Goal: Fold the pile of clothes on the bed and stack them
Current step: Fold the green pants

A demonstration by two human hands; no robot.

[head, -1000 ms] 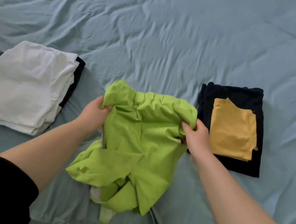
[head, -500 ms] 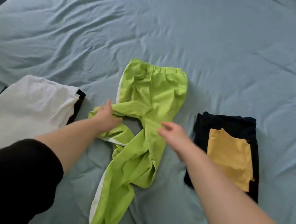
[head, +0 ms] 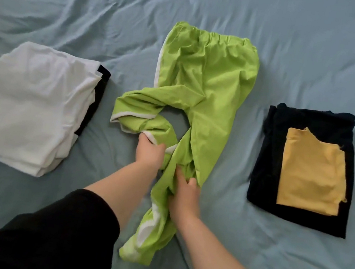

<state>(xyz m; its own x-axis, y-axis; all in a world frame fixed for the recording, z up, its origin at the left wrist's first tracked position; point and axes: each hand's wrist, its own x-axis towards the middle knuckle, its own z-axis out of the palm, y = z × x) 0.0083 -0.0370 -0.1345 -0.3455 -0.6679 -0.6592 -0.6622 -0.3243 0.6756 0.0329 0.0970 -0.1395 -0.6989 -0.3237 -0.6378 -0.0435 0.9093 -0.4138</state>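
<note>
The green trousers [head: 205, 87] lie in the middle of the bed [head: 76, 2] with their legs crossed and twisted. The left hand [head: 149, 153] grips the white-trimmed leg and the right hand [head: 185, 193] pinches the bunched leg beside it, so a pull before the twist is undone would likely fold the legs in crooked. The white pile [head: 27, 106] on the left and the black garment [head: 308, 122] under a yellow cloth [head: 312, 172] on the right lie apart, though a wide sweep could ruffle them.

bed [head: 215, 5]: wrinkled blue sheet | left: folded white stack [head: 29, 106] | centre: green trousers [head: 207, 74], unfolded | right: folded dark garment [head: 266, 171]
</note>
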